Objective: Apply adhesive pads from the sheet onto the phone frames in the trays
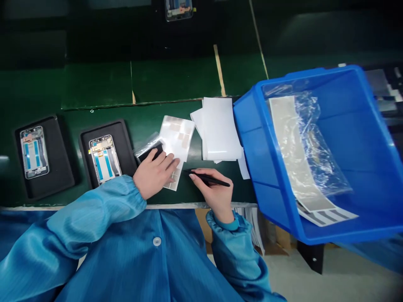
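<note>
My left hand [155, 173] lies with its fingers stretched flat on a white sheet of small square stickers [176, 140], beside a small black part in a clear bag [150, 149]. My right hand [213, 188] is closed around black tweezers [208, 178], whose tip points left toward the sticker sheet. Both arms wear blue smock sleeves.
Two black trays, each with a phone frame [103, 158] [34, 152], sit on the green bench [94, 84] to the left. A stack of white sheets [218, 128] lies at centre. A blue bin [346, 126] with plastic film and sheets overhangs the bench edge at right. Another phone frame [179, 9] is far back.
</note>
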The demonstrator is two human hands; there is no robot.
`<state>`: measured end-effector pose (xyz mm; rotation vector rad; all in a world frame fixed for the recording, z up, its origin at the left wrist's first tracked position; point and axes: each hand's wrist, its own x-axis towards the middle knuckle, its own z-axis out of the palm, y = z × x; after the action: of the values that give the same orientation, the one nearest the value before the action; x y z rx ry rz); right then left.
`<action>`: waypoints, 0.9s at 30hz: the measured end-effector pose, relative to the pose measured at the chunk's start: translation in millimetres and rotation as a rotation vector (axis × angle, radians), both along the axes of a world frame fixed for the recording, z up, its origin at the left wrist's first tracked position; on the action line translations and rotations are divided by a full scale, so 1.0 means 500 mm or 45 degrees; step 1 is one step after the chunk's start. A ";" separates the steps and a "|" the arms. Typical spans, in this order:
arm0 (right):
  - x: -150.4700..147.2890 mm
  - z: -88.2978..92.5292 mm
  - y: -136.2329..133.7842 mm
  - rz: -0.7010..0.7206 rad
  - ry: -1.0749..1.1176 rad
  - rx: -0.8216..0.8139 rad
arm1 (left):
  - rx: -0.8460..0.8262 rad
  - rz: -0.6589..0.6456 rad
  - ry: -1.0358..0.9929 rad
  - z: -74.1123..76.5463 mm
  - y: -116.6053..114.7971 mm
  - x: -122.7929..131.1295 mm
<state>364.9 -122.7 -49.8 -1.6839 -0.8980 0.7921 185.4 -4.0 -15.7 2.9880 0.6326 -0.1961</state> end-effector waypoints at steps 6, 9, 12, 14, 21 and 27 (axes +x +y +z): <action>0.009 -0.004 0.010 0.146 -0.045 0.044 | 0.039 0.149 -0.005 -0.001 -0.034 0.006; 0.009 -0.005 0.014 0.189 -0.060 0.045 | 0.017 0.178 -0.013 -0.007 -0.039 0.009; 0.009 -0.006 0.016 0.182 -0.063 0.050 | 0.012 0.188 -0.018 -0.008 -0.039 0.009; 0.009 -0.007 0.015 0.178 -0.059 0.052 | 0.017 0.187 -0.016 -0.008 -0.038 0.010; 0.009 -0.010 0.015 0.164 -0.042 0.076 | 0.045 0.174 -0.006 -0.007 -0.039 0.011; 0.011 -0.008 0.015 0.146 -0.054 0.058 | 0.029 0.172 -0.010 -0.008 -0.038 0.010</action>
<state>370.2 -115.1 -54.1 -1.6264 -1.0425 0.8092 190.5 -22.9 -19.9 2.9513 0.8369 -0.1685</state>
